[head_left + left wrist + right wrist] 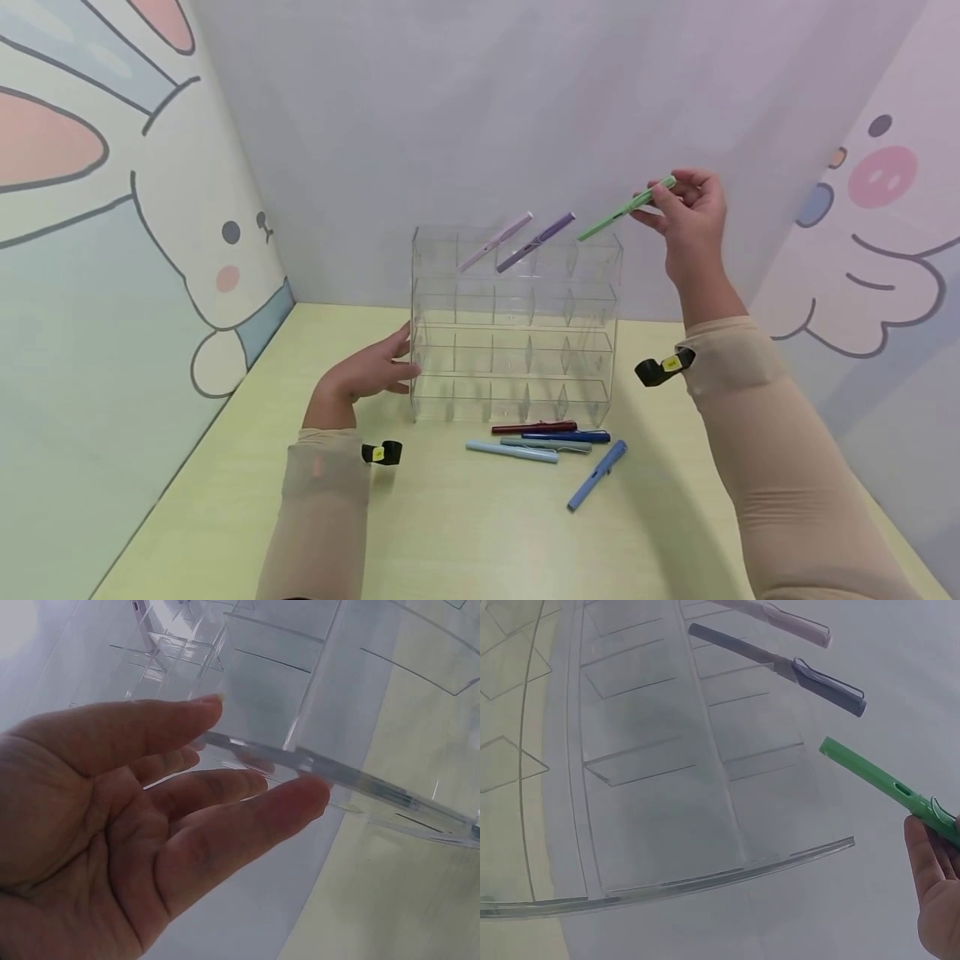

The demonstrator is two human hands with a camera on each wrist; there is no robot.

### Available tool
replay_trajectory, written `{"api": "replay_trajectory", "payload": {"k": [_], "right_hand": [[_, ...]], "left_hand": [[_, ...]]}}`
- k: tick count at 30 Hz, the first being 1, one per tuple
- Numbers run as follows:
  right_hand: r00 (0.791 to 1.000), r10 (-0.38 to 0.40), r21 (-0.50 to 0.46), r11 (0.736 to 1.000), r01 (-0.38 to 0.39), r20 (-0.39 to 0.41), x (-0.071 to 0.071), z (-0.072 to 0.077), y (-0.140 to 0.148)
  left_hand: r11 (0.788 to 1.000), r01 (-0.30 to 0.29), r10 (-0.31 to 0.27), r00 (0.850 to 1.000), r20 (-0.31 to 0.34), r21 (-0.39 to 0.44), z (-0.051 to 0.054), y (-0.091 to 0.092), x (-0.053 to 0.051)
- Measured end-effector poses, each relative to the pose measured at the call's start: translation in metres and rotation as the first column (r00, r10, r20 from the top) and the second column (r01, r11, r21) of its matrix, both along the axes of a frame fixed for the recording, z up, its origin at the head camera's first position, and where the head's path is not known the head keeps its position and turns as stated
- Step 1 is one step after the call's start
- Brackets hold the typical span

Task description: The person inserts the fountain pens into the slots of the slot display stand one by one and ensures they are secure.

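Observation:
A clear acrylic pen rack (513, 333) with several tiers of compartments stands on the table. My right hand (690, 212) pinches a capped green pen (618, 212) by its clip end, above the rack's top right corner. The pen slants, its free end down and to the left, over the top tier; the right wrist view shows that end of the green pen (870, 772) apart from the other pens. My left hand (375, 367) touches the rack's left side with spread, nearly straight fingers. A pink pen (495, 242) and a purple pen (536, 242) lean in the top tier.
In front of the rack lie a dark red pen (532, 427), a dark blue pen (577, 436), a grey-green pen (547, 445), a light blue pen (510, 452) and a blue pen (596, 477). Behind the rack rises a pale wall (337, 167).

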State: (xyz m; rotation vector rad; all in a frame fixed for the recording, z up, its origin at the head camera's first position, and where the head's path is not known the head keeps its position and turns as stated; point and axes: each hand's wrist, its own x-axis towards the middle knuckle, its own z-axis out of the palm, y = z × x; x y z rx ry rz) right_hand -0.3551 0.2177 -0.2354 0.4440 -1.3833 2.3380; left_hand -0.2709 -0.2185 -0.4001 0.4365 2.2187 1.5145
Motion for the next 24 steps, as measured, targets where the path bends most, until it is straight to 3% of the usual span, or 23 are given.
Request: {"api": "replay_trajectory", "payload": {"k": [13,24], "right_hand": [[1.0,0.001,0.193,0.981,-0.006,0.027,-0.002,-0.018,-0.013],[0.996,0.009,0.406,0.913,-0.043,0.084,-0.003,-0.027,-0.014]], "left_hand": [[1.0,0.003,-0.003,1.0,-0.007,0.01,-0.001,0.0,0.0],[1.0,-0.008,0.008,1.0,-0.009,0.0,0.001,0.0,0.002]]}}
